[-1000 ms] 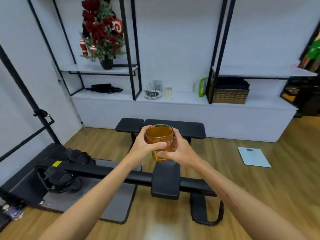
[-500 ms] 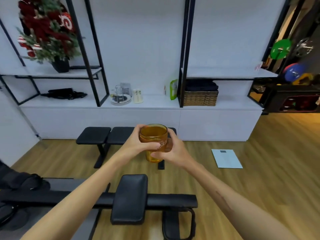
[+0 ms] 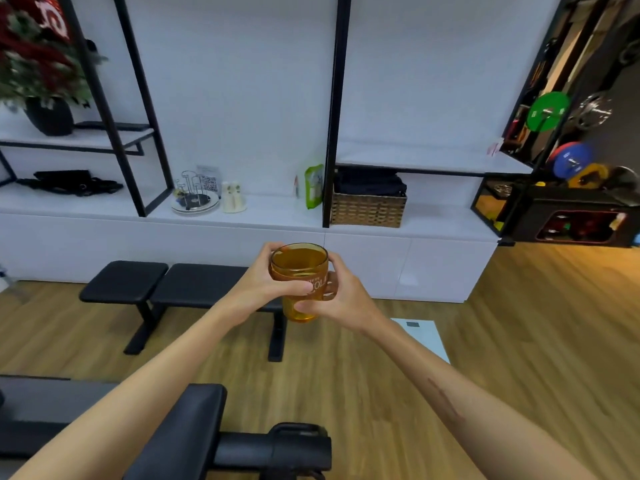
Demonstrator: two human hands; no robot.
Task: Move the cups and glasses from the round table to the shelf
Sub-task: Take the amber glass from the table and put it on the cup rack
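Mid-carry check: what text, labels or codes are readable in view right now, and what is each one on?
"OLA": white letters on the amber cup, partly hidden by the right hand; the smaller line above them is too blurred to read.
QR code on the small sign on the shelf: no readable words.
Green pouch: print too blurred.

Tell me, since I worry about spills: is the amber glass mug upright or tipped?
Upright. The amber glass mug has its round rim facing up and its base down, gripped between the left hand and right hand.
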